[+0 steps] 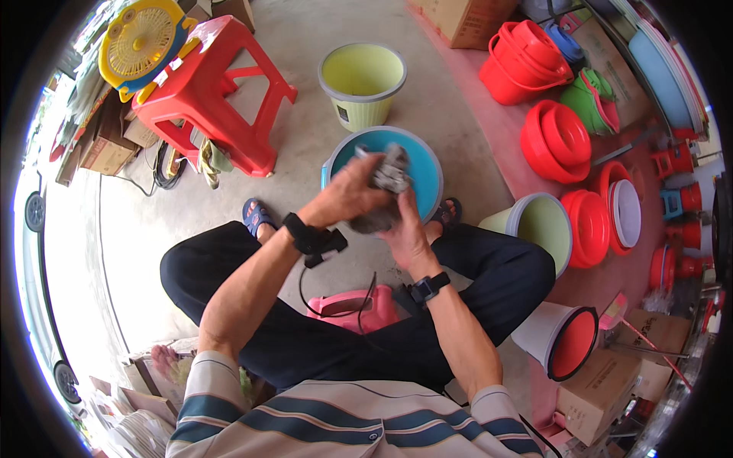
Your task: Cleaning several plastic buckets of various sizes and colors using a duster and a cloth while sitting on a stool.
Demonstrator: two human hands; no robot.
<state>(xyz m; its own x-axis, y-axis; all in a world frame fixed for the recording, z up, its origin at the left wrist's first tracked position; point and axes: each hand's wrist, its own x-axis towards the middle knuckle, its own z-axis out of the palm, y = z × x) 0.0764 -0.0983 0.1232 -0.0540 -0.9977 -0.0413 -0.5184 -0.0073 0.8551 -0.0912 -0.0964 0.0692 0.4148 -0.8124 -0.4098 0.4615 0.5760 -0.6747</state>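
A crumpled grey cloth [393,172] is bunched between my two hands, partly blurred and partly covered by the fingers. My left hand [350,188] grips it from the left with the back of the hand turned up. From below right, my right hand [408,233] holds the same cloth, its thumb pointing up. Both hands are above the near part of a round bucket [421,150] with a blue inside and a grey rim. What lies at the bucket's bottom is hidden behind hands and cloth.
Beyond the bucket stands a pale green bin [366,117]. At left, a red plastic stool [189,86] carries a yellow-and-blue fan [140,46]. Red basins [555,140], another pale green bin [544,229] and cardboard boxes [598,392] line the right. A pink plastic object [355,303] sits between my legs.
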